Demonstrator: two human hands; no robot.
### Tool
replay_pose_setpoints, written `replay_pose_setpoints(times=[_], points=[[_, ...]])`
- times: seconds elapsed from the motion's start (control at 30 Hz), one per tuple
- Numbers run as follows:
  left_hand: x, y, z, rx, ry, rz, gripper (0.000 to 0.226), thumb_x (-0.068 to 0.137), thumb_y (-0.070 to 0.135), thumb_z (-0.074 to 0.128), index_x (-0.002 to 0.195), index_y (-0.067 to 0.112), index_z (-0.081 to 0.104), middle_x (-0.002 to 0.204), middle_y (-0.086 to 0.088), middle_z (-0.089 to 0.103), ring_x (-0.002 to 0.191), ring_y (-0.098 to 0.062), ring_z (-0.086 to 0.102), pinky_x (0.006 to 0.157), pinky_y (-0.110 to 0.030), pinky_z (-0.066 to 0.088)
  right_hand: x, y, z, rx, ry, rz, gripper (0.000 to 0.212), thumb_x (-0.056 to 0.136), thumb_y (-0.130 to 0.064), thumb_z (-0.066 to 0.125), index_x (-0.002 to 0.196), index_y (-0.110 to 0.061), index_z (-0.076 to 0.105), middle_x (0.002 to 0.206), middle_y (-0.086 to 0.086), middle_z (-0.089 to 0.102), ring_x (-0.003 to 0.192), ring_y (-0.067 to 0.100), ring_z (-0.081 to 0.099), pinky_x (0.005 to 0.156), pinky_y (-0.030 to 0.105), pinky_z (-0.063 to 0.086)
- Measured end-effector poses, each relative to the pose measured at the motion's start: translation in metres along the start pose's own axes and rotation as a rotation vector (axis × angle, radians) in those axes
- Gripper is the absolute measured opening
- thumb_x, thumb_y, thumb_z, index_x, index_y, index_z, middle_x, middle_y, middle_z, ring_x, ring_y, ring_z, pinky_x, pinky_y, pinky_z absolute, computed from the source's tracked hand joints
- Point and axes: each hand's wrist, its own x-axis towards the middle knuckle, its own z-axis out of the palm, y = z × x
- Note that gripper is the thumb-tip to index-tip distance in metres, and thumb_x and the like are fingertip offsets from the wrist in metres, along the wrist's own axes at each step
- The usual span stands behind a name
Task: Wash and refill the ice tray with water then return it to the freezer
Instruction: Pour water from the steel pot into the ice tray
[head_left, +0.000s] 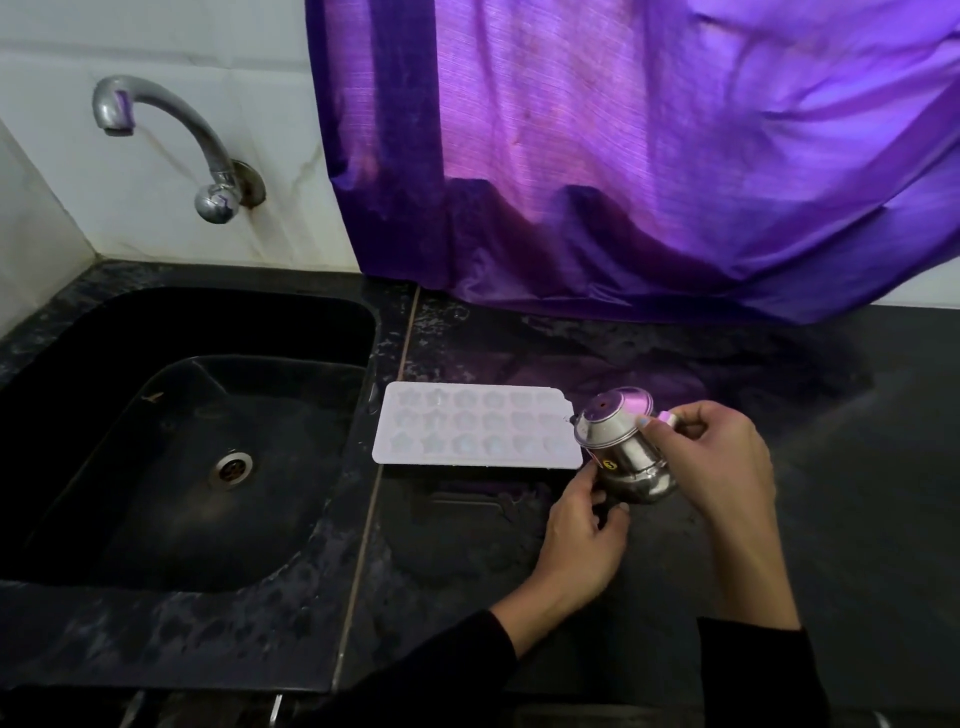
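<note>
A white ice tray (475, 426) with star and flower shaped cells lies flat on the black counter, just right of the sink. At the tray's right end a small steel pot (623, 447) is tilted toward it, its mouth at the tray's edge. My right hand (711, 457) grips the pot by its handle, thumb on top. My left hand (582, 540) touches the pot's underside with curled fingers. I cannot tell whether water is flowing.
A black sink (182, 441) with a metal drain fills the left. A curved steel tap (171, 140) juts from the white tiled wall above it. A purple curtain (649, 156) hangs down to the black counter (831, 467) behind the tray.
</note>
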Motion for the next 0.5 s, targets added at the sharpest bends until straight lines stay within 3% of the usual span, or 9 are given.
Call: replay_pose_setpoints(times=[0.07, 0.2, 0.5], points=[[-0.0007, 0.0003, 0.0027, -0.003, -0.006, -0.008, 0.053, 0.091, 0.01, 0.053, 0.141, 0.021, 0.041, 0.118, 0.007, 0.059, 0.107, 0.004, 0.054, 0.096, -0.028, 0.049, 0.0, 0.0012, -0.0012, -0.025, -0.011, 0.0, 0.023, 0.08, -0.043, 0.071, 0.083, -0.023, 0.062, 0.085, -0.002, 0.068, 0.088, 0.024, 0.061, 0.073, 0.034, 0.044], [-0.0017, -0.0002, 0.0079, -0.024, -0.025, -0.029, 0.054, 0.092, 0.01, 0.053, 0.143, 0.02, 0.037, 0.118, 0.007, 0.058, 0.111, -0.015, 0.062, 0.098, -0.03, 0.048, 0.0, 0.0027, -0.0034, -0.044, -0.022, -0.005, 0.023, 0.08, -0.044, 0.071, 0.087, -0.023, 0.064, 0.087, -0.003, 0.067, 0.088, 0.023, 0.061, 0.073, 0.034, 0.043], [-0.001, -0.0001, 0.0112, -0.027, -0.037, -0.038, 0.055, 0.091, 0.011, 0.053, 0.143, 0.017, 0.038, 0.123, 0.003, 0.059, 0.113, -0.004, 0.056, 0.1, -0.029, 0.047, 0.0022, 0.0036, -0.0067, -0.065, -0.038, -0.006, 0.022, 0.08, -0.044, 0.071, 0.088, -0.024, 0.063, 0.087, -0.003, 0.067, 0.086, 0.022, 0.061, 0.072, 0.034, 0.044]])
